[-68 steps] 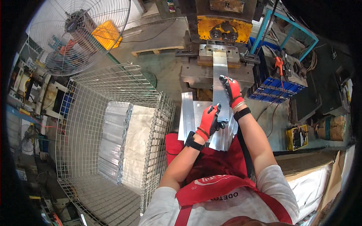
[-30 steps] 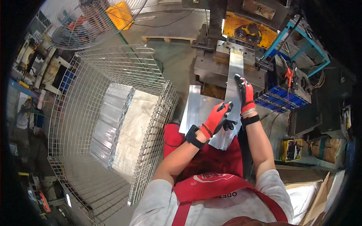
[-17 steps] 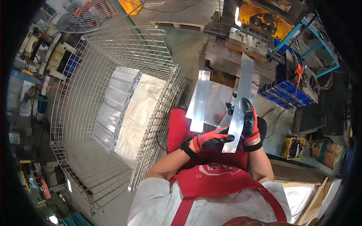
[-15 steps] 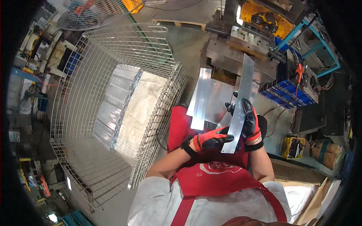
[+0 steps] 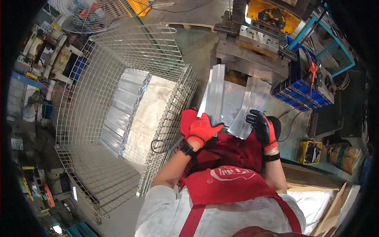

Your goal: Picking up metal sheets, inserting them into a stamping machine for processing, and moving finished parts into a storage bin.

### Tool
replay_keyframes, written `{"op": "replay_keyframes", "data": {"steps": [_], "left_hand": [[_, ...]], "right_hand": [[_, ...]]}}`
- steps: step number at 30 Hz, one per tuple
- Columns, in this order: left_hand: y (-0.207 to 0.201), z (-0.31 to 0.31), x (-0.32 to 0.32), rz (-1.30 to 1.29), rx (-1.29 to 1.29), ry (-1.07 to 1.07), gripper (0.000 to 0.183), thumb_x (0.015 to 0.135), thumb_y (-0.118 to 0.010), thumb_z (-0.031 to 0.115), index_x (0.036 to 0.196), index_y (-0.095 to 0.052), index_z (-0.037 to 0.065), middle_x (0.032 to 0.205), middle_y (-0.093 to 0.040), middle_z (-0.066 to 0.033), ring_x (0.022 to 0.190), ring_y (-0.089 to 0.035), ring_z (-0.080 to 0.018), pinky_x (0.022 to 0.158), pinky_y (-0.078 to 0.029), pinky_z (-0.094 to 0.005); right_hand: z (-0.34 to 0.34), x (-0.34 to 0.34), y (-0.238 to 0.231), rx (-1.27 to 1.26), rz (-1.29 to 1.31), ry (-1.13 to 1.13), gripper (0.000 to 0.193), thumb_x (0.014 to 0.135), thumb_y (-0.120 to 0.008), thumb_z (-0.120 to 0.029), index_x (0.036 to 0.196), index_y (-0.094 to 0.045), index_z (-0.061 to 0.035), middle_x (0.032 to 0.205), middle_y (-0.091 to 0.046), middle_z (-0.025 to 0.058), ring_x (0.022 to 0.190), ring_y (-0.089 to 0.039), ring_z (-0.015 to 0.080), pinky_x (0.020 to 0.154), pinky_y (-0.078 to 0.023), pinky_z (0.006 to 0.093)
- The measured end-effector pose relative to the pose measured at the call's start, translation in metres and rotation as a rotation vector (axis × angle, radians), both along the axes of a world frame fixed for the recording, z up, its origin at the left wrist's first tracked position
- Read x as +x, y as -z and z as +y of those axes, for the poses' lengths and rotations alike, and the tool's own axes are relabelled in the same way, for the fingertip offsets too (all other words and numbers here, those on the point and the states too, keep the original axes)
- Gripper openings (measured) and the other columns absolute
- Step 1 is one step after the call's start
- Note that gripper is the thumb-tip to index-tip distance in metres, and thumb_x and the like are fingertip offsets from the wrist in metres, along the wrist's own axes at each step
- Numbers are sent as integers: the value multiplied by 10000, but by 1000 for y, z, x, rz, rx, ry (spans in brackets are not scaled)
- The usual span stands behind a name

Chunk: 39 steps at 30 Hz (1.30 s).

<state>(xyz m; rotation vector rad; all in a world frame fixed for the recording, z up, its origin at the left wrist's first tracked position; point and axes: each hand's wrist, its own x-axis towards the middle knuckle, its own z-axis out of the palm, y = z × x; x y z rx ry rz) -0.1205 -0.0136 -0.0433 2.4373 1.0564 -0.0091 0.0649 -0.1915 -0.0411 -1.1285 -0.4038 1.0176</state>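
Observation:
My left hand (image 5: 202, 128), in a red glove with a black palm, is at the near end of the left pile of long silvery metal strips (image 5: 216, 94). Its thumb sticks out to the right, apart from the forefinger; its other fingers are mostly hidden. My right hand (image 5: 261, 127) is open, with black-coated fingertips pointing left beside the near end of the right-hand strips (image 5: 251, 103). Nothing shows between its fingers. Both groups of strips lie lengthwise in front of me on a flat metal surface (image 5: 233, 100), the right ones slanted and overlapping.
A large wire mesh cage (image 5: 167, 112) stands at my left, holding metal pieces (image 5: 125, 106) and a beige sheet (image 5: 152, 112). Ahead is a machine with a steel block (image 5: 252, 59). Blue crates (image 5: 302, 96) and a small yellow bin (image 5: 310, 152) are at right.
The strip that both hands held up has left them, and a strip now lies on the left pile. My left hand moved left and up; my hands are now apart.

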Motion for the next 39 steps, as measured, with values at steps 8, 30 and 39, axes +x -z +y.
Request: {"op": "replay_keyframes", "data": {"steps": [8, 30, 39], "left_hand": [[62, 20, 26, 210, 185, 65, 753, 555, -637, 594, 948, -415, -10, 891, -559, -157, 814, -573, -273, 658, -470, -375], [1, -57, 80, -150, -266, 246, 719, 712, -576, 494, 1186, -356, 0, 790, -589, -187, 764, -583, -323, 668, -458, -389], [-9, -7, 61, -243, -338, -13, 421, 757, -610, 263, 1103, -454, 82, 756, -597, -105, 694, -599, -189, 585, -463, -313]], "right_hand": [[-19, 2, 20, 204, -89, 65, 519, 865, -417, -364, 1156, -406, 65, 1119, -493, 167, 975, -529, 269, 875, -402, 376], [-51, 159, 19, -194, -1349, 324, 259, 789, -485, -46, 1037, -516, 22, 866, -597, 80, 772, -591, 173, 681, -474, 292], [-85, 447, 105, -791, -941, 918, 591, 695, -656, -311, 1146, -429, -5, 1023, -556, 185, 969, -524, 322, 821, -399, 361]]}}
